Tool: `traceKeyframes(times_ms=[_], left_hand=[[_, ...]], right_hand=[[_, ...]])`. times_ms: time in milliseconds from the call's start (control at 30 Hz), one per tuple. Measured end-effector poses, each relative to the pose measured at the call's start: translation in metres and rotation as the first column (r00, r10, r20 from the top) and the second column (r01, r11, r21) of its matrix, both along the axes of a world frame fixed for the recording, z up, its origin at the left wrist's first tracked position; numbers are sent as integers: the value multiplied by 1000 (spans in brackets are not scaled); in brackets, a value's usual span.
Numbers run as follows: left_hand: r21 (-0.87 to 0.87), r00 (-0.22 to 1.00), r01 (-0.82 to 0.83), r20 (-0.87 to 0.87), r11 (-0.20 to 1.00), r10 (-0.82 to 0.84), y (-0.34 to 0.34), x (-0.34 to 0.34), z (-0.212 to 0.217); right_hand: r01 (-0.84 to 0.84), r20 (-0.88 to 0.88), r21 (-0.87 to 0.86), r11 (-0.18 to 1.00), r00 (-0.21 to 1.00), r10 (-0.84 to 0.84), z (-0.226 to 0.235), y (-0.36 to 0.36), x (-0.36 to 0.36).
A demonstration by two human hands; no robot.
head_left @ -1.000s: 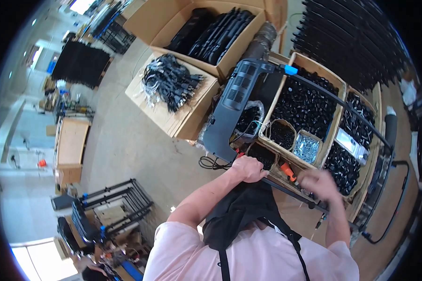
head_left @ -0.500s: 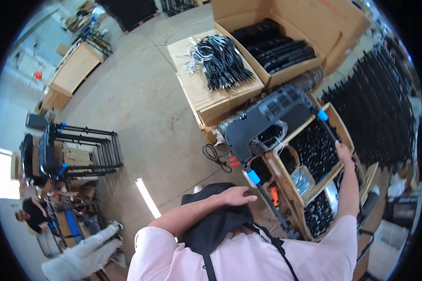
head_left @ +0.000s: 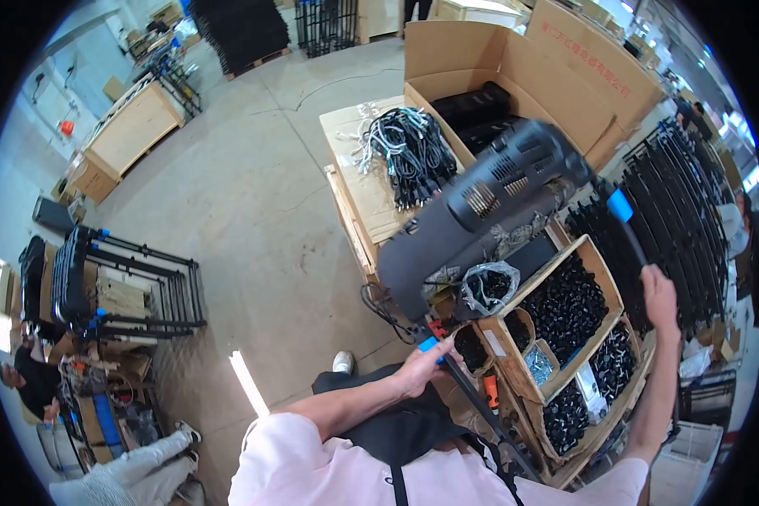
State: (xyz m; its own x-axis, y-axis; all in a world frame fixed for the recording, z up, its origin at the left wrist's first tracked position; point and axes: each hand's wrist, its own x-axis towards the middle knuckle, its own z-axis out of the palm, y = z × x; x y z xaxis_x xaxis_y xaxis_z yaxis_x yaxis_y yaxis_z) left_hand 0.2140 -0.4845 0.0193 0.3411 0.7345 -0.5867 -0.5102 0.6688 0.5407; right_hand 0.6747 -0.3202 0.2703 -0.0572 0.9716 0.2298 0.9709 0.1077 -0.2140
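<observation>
A large black plastic housing (head_left: 430,240) with vent grilles and two long black tubes is raised and tilted above the work area. My left hand (head_left: 417,373) is closed round its near tube, at the blue sleeve (head_left: 435,349). Farther right, my right hand (head_left: 659,299) grips the other tube, below a second blue sleeve (head_left: 619,205). Beneath the housing and between the tubes lies a wooden parts box (head_left: 502,371) holding many small black fittings (head_left: 565,291). An orange-handled tool (head_left: 491,393) stands beside the near tube.
Bundled black cables (head_left: 413,152) lie on cardboard behind the housing. Next to them stands an open carton (head_left: 557,80) with black parts. Stacked black frames (head_left: 675,211) fill the right side. Other frames (head_left: 135,282) stand at left, near another person (head_left: 38,384).
My left hand has moved from in front of my body onto the near tube. The housing has risen and tilted, and my right hand has shifted right with its tube.
</observation>
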Motion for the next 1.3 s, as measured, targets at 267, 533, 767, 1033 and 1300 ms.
traceKeyframes(times_ms=[267, 533, 767, 1033, 1300], left_hand=[[292, 899, -437, 115, 851, 423, 113, -151, 125], [646, 833, -447, 48, 619, 552, 253, -357, 196], [712, 697, -270, -320, 648, 642, 318, -476, 168], [641, 781, -73, -440, 764, 443, 379, -500, 29], [403, 654, 113, -718, 908, 238, 441, -522, -57]], right_hand=[[180, -25, 117, 977, 984, -178, 212, -50, -190], [202, -244, 48, 978, 952, -184, 210, -53, -329], [-175, -596, -272, 946, 802, -23, 65, -60, -456], [-249, -666, -311, 917, 746, -23, -157, -69, -501], [-179, -677, -216, 960, 736, -15, -354, -63, -570]])
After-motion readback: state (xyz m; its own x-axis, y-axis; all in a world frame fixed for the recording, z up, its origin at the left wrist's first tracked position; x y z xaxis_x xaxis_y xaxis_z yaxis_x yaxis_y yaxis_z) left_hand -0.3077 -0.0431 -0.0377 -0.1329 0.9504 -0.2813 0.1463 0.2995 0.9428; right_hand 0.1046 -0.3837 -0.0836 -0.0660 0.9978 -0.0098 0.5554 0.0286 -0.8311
